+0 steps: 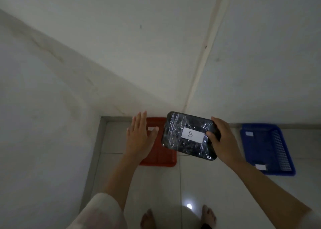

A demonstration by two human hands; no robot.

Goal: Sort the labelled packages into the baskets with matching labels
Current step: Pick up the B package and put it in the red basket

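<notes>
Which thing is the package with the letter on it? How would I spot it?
Look at the tiled floor by the wall corner, between the red basket and blue basket. Above them, the right hand holds a dark, shiny plastic-wrapped package. Only it has a white label reading B.

Right hand [224, 141] gripping wrapped black package [187, 134] labelled B, left hand [139, 134] spread flat above red basket [161, 157]

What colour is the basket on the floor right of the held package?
Blue plastic basket; head view.

"B" on package [190, 135] label, basket labels perhaps blank
</notes>
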